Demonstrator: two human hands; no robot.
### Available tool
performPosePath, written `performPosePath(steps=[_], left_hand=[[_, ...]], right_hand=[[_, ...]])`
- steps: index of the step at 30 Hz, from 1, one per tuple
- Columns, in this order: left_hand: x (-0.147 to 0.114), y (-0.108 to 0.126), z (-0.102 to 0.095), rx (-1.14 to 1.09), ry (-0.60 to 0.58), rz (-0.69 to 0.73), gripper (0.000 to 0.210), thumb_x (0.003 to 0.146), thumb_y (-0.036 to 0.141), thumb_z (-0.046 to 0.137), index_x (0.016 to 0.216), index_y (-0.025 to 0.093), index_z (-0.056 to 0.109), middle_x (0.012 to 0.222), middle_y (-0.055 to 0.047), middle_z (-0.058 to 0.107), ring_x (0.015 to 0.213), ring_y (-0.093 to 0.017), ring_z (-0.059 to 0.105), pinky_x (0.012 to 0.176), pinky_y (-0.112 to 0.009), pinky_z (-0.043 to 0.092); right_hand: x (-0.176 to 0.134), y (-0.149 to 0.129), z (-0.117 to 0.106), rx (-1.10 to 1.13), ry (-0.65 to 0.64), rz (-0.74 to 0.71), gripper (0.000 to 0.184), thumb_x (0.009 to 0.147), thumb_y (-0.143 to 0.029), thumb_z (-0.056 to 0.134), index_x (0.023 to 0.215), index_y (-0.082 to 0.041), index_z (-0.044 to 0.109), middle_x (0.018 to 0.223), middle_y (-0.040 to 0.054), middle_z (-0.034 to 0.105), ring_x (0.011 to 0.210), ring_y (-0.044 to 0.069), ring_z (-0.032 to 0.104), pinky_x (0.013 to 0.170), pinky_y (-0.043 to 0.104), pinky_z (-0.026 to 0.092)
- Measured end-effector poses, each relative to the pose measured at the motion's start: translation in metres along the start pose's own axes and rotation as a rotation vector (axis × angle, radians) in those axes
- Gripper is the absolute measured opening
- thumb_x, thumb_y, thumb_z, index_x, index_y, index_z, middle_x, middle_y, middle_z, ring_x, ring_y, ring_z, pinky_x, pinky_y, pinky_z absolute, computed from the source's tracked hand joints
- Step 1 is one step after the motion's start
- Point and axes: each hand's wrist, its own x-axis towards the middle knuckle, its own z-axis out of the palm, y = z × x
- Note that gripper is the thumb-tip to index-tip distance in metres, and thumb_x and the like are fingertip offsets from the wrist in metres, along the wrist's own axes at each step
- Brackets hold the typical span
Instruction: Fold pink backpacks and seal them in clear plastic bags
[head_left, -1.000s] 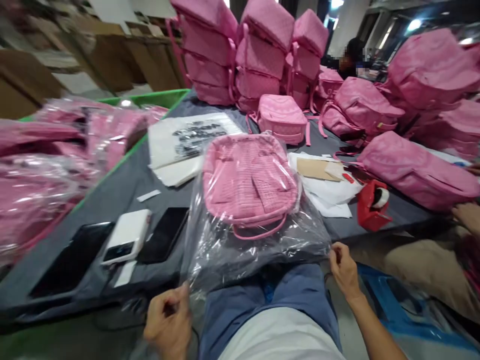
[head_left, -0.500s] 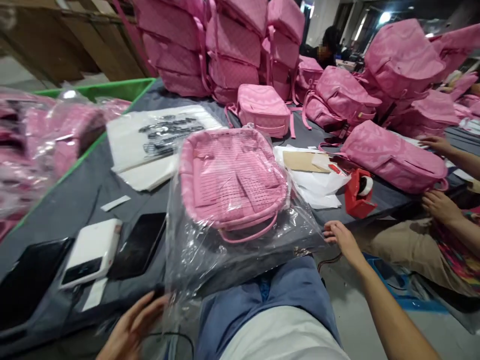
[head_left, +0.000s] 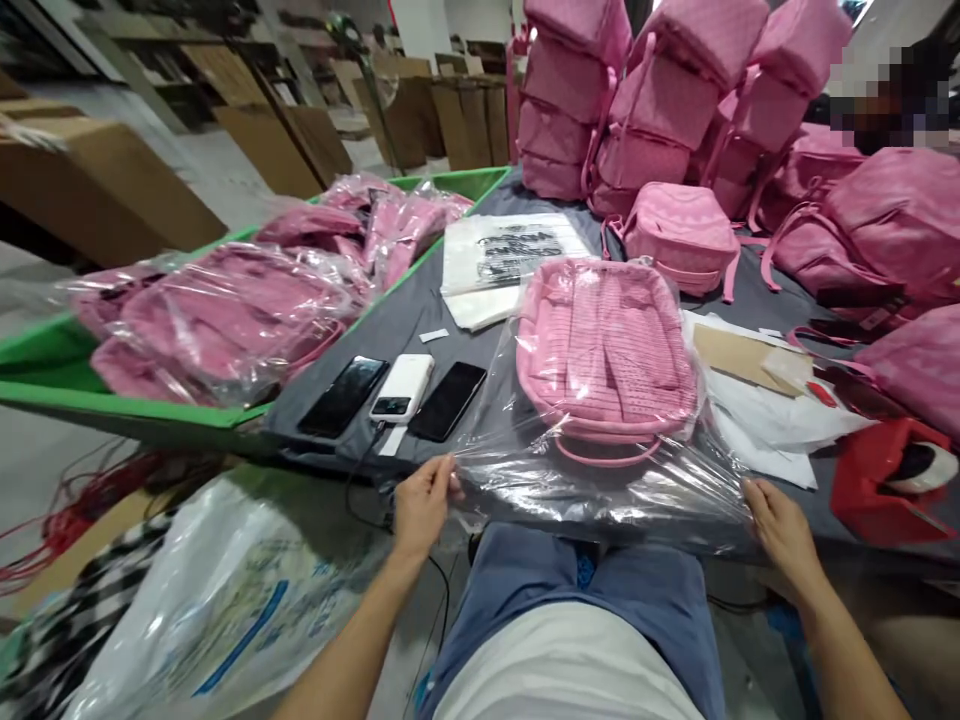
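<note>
In front of me on the grey-covered table lies a pink backpack [head_left: 607, 350], straps side up, inside a clear plastic bag [head_left: 600, 490]. The backpack's carry loop points toward me. My left hand [head_left: 426, 500] pinches the bag's near left corner. At the near right corner, my right hand [head_left: 780, 525] grips the plastic between thumb and fingers. The bag's near edge is stretched taut between both hands, over the table's front edge and just above my lap.
Left of the bag lie two black phones [head_left: 448, 400] [head_left: 343, 397] and a white power bank [head_left: 403, 388]. A green-rimmed bin [head_left: 225, 412] holds bagged pink backpacks. A red tape dispenser [head_left: 885, 480] and white papers [head_left: 765, 425] sit at right. Stacked pink backpacks [head_left: 562, 130] stand behind.
My view has swung left. Both hands have closed on the bag's near corners, and its loose near edge is now pulled taut. The left hand was open beside the bag before.
</note>
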Motion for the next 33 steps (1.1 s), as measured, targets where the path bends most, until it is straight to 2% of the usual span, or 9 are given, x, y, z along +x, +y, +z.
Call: performPosePath(steps=[3,5,8,12,18,24,27,31,33], left_hand=[[0.013,-0.016,-0.009,-0.133,-0.087,-0.078,0.052,0.070,0.071,0.066,0.077,0.019,0.067,0.047,0.006,0.049,0.040,-0.012,0.046,0.045,-0.024,0.039],[0.021,-0.032,-0.019,-0.113,-0.127,-0.047,0.055,0.074,0.071,0.064,0.091,0.018,0.068,0.051,0.006,0.054,0.040,-0.013,0.048,0.046,-0.025,0.043],[0.031,-0.055,-0.039,0.234,-0.091,0.386,0.050,0.084,0.060,0.064,0.115,0.022,0.068,0.089,-0.006,0.076,0.080,-0.023,0.073,0.079,-0.035,0.058],[0.038,-0.061,-0.061,0.649,-0.275,1.045,0.031,0.099,0.025,0.050,0.117,0.035,0.073,0.127,-0.004,0.075,0.127,-0.023,0.065,0.119,-0.043,0.038],[0.046,-0.052,-0.063,0.656,-0.378,1.248,0.038,0.104,0.025,0.044,0.131,0.034,0.068,0.125,-0.001,0.076,0.124,-0.022,0.067,0.113,-0.042,0.045],[0.042,-0.072,-0.053,0.587,-0.341,1.171,0.032,0.101,0.035,0.050,0.122,0.037,0.075,0.122,-0.003,0.078,0.121,-0.025,0.068,0.110,-0.044,0.047],[0.032,-0.065,-0.051,0.455,-0.345,1.016,0.032,0.100,0.037,0.050,0.118,0.035,0.077,0.117,-0.004,0.079,0.117,-0.026,0.069,0.109,-0.046,0.049],[0.021,-0.038,-0.050,0.251,-0.325,0.622,0.034,0.098,0.048,0.053,0.106,0.029,0.080,0.115,-0.005,0.078,0.108,-0.025,0.072,0.101,-0.040,0.057],[0.015,-0.026,-0.046,0.165,-0.256,0.533,0.037,0.096,0.054,0.055,0.100,0.028,0.080,0.116,-0.006,0.077,0.115,-0.026,0.069,0.106,-0.042,0.055]], right_hand=[[-0.001,0.011,0.000,0.240,-0.024,0.101,0.069,0.073,-0.091,0.054,0.072,-0.022,0.057,0.050,-0.0036,0.048,0.040,0.013,0.043,0.038,0.026,0.037],[-0.008,0.023,-0.004,0.204,0.106,0.037,0.070,0.077,-0.088,0.054,0.088,-0.020,0.063,0.056,-0.0010,0.056,0.041,0.015,0.049,0.037,0.028,0.041],[-0.025,0.040,-0.015,-0.144,0.378,-0.303,0.058,0.084,-0.073,0.065,0.108,-0.020,0.068,0.088,0.0105,0.074,0.069,0.023,0.070,0.060,0.035,0.060],[-0.037,0.045,-0.025,-0.406,0.239,-0.783,0.015,0.095,-0.038,0.068,0.105,-0.030,0.074,0.107,0.0076,0.077,0.104,0.025,0.074,0.098,0.043,0.061],[-0.026,0.042,-0.031,-0.384,0.178,-0.975,0.030,0.100,-0.016,0.053,0.118,-0.028,0.074,0.121,0.0071,0.076,0.119,0.023,0.070,0.099,0.045,0.062],[-0.022,0.043,-0.021,-0.477,-0.173,-0.937,0.034,0.102,-0.020,0.049,0.121,-0.033,0.075,0.129,0.0042,0.074,0.127,0.019,0.066,0.113,0.047,0.052],[-0.021,0.033,-0.016,-0.228,-0.065,-0.862,0.027,0.103,-0.034,0.052,0.100,-0.030,0.078,0.108,0.0050,0.080,0.111,0.022,0.074,0.103,0.049,0.058],[-0.023,0.010,-0.017,0.168,0.203,-0.549,0.030,0.093,-0.051,0.067,0.079,-0.026,0.073,0.086,0.0066,0.079,0.091,0.028,0.077,0.095,0.053,0.060],[-0.020,-0.002,-0.012,0.332,0.348,-0.450,0.037,0.088,-0.059,0.071,0.073,-0.025,0.067,0.079,0.0063,0.077,0.086,0.029,0.075,0.093,0.054,0.059]])
